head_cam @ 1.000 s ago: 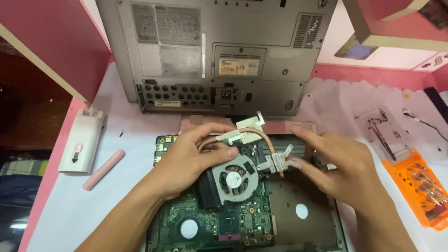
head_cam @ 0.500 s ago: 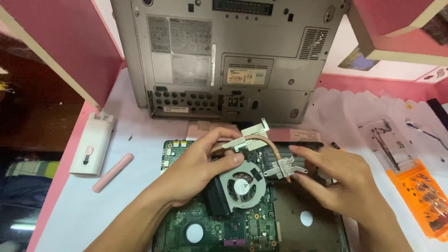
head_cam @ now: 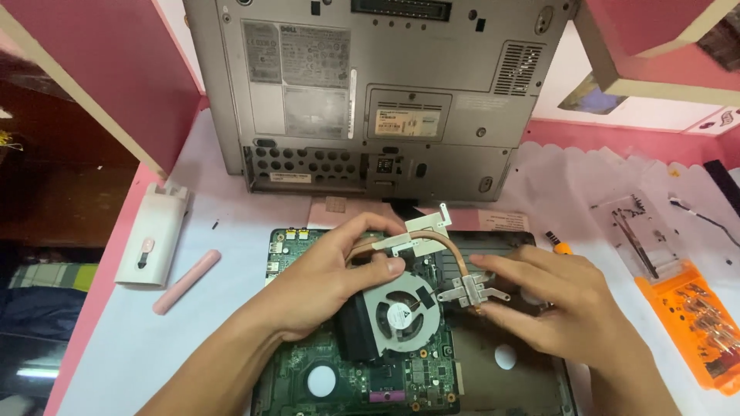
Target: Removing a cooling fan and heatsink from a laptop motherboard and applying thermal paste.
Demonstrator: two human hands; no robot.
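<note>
The left hand [head_cam: 324,281] curled its fingers over the cooling assembly [head_cam: 408,304], thumb pressed near the copper pipe, gripping the fan end above the green motherboard [head_cam: 362,377]. The right hand [head_cam: 555,304] pinched the pipe's metal bracket between half-closed fingers. The grey laptop base [head_cam: 370,92] crowded the far edge; a pink pen [head_cam: 186,281] and an orange screwdriver case [head_cam: 697,316] lay well apart on either side.

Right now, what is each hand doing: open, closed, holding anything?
Left hand: closed on the fan assembly, thumb on its copper pipe.
Right hand: fingers pinching the metal bracket at the pipe's end.
</note>
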